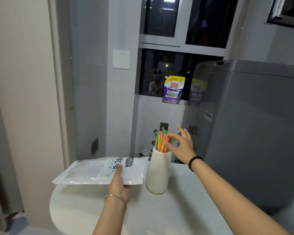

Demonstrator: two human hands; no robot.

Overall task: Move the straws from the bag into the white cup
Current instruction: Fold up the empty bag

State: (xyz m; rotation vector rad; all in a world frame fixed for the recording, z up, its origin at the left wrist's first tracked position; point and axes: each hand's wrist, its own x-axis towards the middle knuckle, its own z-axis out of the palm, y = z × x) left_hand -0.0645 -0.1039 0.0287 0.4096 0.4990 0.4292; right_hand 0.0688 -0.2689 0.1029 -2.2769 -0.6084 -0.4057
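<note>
A tall white cup (158, 173) stands on the white round table (159, 214), with a bunch of coloured straws (162, 141) upright in it. My right hand (182, 145) is beside the straw tops on their right, fingers spread and straight, fingertips touching the straws. My left hand (118, 182) holds the flat, clear-and-white plastic bag (98, 171) level above the table, left of the cup, thumb on top and fingers beneath. The bag looks flat and I see no straws in it.
A grey washing machine (255, 133) stands close on the right of the table. A purple detergent pouch (173, 89) sits on the window sill behind. A wall and door frame rise on the left. The table edge curves at front left.
</note>
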